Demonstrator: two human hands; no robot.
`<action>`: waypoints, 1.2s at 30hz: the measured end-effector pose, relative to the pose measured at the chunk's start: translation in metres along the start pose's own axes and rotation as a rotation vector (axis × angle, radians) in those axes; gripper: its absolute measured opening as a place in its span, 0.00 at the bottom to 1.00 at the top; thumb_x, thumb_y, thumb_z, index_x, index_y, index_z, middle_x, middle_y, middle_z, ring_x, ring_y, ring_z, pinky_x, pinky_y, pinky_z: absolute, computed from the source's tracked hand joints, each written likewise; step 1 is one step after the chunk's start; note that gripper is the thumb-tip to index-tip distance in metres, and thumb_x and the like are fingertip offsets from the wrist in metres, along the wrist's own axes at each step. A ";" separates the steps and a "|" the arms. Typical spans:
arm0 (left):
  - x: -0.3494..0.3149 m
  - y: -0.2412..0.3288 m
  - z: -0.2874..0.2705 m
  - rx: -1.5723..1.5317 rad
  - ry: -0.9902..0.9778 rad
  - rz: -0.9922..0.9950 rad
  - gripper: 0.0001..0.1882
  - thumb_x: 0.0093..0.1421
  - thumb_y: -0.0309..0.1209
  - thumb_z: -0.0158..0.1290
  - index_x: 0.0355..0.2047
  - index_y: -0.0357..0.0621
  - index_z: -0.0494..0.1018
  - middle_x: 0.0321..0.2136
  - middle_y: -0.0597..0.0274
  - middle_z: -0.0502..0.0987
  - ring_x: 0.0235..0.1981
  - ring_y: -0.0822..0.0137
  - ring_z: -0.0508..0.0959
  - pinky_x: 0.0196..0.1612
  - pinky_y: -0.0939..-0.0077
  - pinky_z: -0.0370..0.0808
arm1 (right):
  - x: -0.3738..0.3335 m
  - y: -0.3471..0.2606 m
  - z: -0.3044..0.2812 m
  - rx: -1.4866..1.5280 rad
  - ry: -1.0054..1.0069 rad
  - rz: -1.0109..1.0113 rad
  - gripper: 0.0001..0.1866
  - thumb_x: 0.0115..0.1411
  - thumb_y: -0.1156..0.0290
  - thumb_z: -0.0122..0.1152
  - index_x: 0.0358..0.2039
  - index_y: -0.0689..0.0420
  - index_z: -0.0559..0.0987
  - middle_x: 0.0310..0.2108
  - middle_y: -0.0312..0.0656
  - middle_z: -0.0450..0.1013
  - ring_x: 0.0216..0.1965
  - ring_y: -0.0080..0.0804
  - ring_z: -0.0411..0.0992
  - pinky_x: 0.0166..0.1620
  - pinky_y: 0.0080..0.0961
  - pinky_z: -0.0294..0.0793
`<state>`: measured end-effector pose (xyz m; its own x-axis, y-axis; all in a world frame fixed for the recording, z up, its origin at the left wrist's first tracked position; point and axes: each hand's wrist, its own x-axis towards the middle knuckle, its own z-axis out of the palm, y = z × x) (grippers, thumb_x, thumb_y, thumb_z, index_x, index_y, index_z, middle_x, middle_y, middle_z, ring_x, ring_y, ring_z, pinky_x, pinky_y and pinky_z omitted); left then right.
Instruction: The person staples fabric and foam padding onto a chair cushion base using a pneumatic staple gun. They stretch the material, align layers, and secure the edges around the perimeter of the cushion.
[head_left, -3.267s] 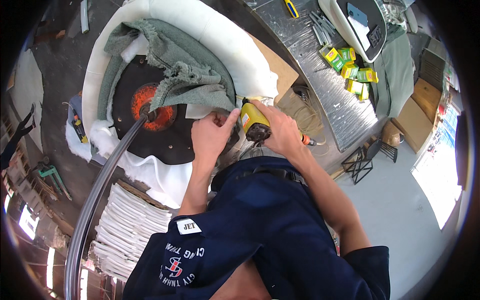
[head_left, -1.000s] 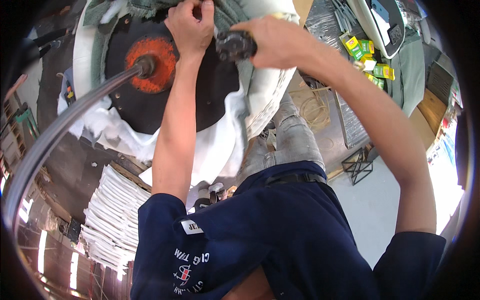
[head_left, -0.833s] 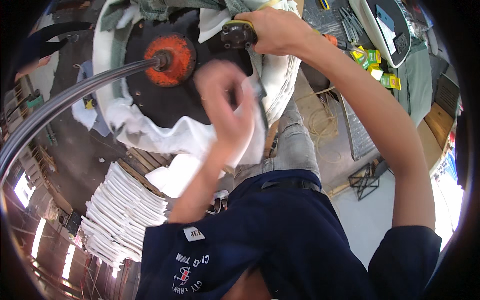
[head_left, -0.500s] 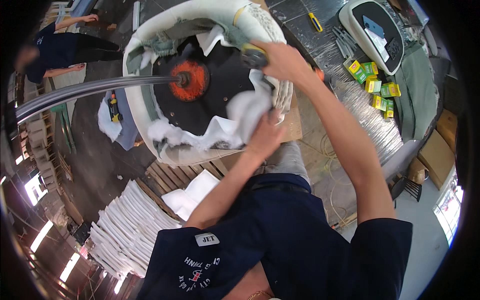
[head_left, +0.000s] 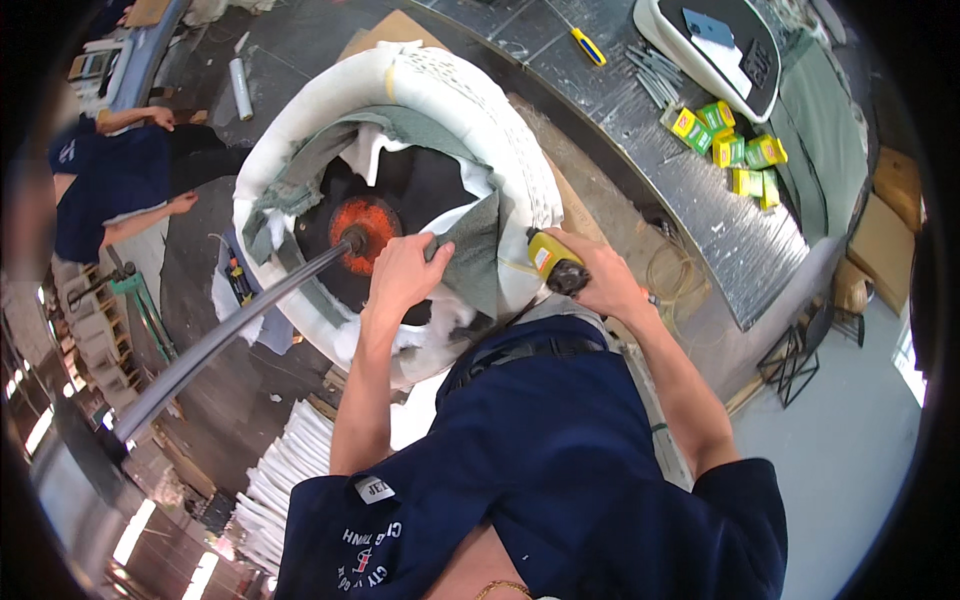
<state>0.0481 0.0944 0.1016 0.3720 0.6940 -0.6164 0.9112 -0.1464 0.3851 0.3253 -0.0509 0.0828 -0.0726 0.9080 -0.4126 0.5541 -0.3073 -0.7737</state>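
Observation:
A round upholstered seat (head_left: 362,72) with white padding and a black underside lies in front of me, pressed at its centre by an orange disc (head_left: 366,236) on a metal rod. My left hand (head_left: 408,272) is closed on the grey-green fabric (head_left: 472,262), which it draws inward over the padded rim. Wrapped round a yellow-and-black staple gun (head_left: 552,262), my right hand (head_left: 606,280) holds it at the seat's near right edge. Whether its tip touches the fabric cannot be made out. White wadding (head_left: 366,152) sticks out inside the rim.
On the metal-topped table (head_left: 640,175) lie a yellow screwdriver (head_left: 588,47), green-and-yellow boxes (head_left: 728,150), a padded panel with a phone (head_left: 708,26) on it, and grey-green cloth (head_left: 822,130). White pads (head_left: 290,470) are stacked lower left. Another person (head_left: 100,175) works at far left.
My left hand has moved left from the white wadding to the fabric. My right hand has brought the staple gun down and right. More fabric now covers the seat's near right side.

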 end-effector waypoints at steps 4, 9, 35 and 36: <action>-0.020 0.002 0.000 -0.103 0.118 0.273 0.26 0.69 0.41 0.54 0.19 0.34 0.64 0.17 0.44 0.67 0.23 0.42 0.71 0.29 0.50 0.65 | 0.017 -0.019 -0.013 -0.109 -0.089 0.027 0.41 0.49 0.68 0.71 0.66 0.47 0.70 0.45 0.51 0.78 0.49 0.54 0.77 0.50 0.46 0.76; -0.026 -0.019 0.005 -0.281 0.069 0.186 0.24 0.69 0.40 0.53 0.21 0.33 0.66 0.19 0.45 0.69 0.22 0.44 0.70 0.29 0.53 0.64 | 0.049 -0.051 -0.012 -0.181 -0.162 -0.048 0.43 0.46 0.73 0.70 0.67 0.47 0.68 0.45 0.51 0.77 0.44 0.55 0.79 0.45 0.47 0.80; 0.033 -0.019 0.066 -0.056 0.488 0.309 0.16 0.66 0.39 0.55 0.23 0.44 0.75 0.24 0.59 0.78 0.30 0.52 0.75 0.35 0.56 0.67 | 0.085 -0.045 -0.033 -0.415 -0.313 -0.084 0.42 0.49 0.71 0.70 0.67 0.36 0.70 0.46 0.46 0.79 0.48 0.50 0.79 0.47 0.45 0.78; 0.029 -0.019 0.074 -0.087 0.507 0.267 0.16 0.66 0.38 0.55 0.22 0.44 0.75 0.23 0.59 0.77 0.29 0.52 0.74 0.34 0.56 0.67 | 0.087 -0.050 -0.032 -0.432 -0.324 -0.104 0.41 0.50 0.69 0.70 0.66 0.36 0.71 0.45 0.45 0.79 0.47 0.50 0.79 0.46 0.45 0.78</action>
<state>0.0545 0.0650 0.0251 0.4357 0.8954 -0.0921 0.7717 -0.3190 0.5502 0.3184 0.0525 0.1009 -0.3593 0.7719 -0.5244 0.8156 -0.0134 -0.5785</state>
